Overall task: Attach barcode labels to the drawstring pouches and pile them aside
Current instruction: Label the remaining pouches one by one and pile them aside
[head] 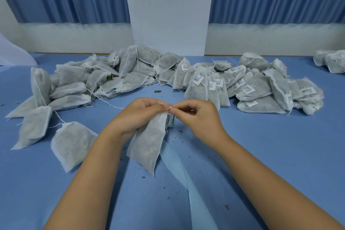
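Pouch in hand (pixel 149 144): dead centre, hanging mouth-up just off the table between both hands. My guess is it's lifted so the neck is easy to get at.
Left hand (pixel 139 115): fingers curled round the gathered neck, holding the pouch steady for the other hand.
Right hand (pixel 197 117): thumb and forefinger pinched on something tiny at the neck, right up against the left fingertips. It's a drawstring end or a label corner, honestly can't tell which. The other fingers are curled in.
Barcode label (pixel 170 121): a bit of printed white sticker peeks out behind the pouch's upper right edge. No idea if it's stuck down yet.
Backing strip (pixel 179 172): pale blue ribbon lying on the table under the pouch and running toward the person. Probably the label liner, parked within reach.
Unlabelled pile (pixel 84 84): back left, no stickers showing, so it looks like the supply side.
Labelled pile (pixel 252 87): back right, barcodes facing up. That'd be the done side, and splitting them stops mix-ups.
Table (pixel 280 155): blue, speckled with dried crumbs, likely shed from the pouches.
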Demonstrator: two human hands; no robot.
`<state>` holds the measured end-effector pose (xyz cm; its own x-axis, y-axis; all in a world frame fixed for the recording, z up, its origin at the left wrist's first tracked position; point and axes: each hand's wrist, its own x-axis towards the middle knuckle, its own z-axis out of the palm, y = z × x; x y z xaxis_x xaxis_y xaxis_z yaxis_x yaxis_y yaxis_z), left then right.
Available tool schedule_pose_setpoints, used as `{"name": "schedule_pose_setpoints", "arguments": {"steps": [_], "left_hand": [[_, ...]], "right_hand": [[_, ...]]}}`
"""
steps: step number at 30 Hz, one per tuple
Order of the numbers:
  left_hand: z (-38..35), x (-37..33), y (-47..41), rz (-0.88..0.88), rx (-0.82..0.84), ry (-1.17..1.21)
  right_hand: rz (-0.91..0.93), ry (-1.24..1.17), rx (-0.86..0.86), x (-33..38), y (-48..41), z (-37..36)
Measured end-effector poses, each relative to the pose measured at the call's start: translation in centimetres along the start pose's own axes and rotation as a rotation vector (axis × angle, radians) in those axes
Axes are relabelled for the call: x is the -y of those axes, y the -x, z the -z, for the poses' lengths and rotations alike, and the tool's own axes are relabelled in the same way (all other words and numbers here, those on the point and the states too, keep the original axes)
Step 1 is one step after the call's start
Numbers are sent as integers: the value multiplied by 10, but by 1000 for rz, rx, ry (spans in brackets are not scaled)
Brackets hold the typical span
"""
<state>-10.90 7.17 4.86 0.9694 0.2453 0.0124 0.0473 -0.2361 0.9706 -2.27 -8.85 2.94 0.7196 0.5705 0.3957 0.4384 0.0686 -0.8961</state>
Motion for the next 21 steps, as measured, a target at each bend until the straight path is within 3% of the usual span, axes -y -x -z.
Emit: {"name": "schedule_pose_setpoints", "arguments": {"steps": [9, 17, 21], "left_hand": [[-5, 2, -1, -26, -16, -233], [-6, 1, 0, -115, -36, -221], [-8, -1, 1, -138, -19, -244]], "right_hand": [[-59, -83, -27, 4, -2, 1], [-391, -378, -142, 5, -8, 8], [-417, -446, -163, 4, -9, 9]]}}
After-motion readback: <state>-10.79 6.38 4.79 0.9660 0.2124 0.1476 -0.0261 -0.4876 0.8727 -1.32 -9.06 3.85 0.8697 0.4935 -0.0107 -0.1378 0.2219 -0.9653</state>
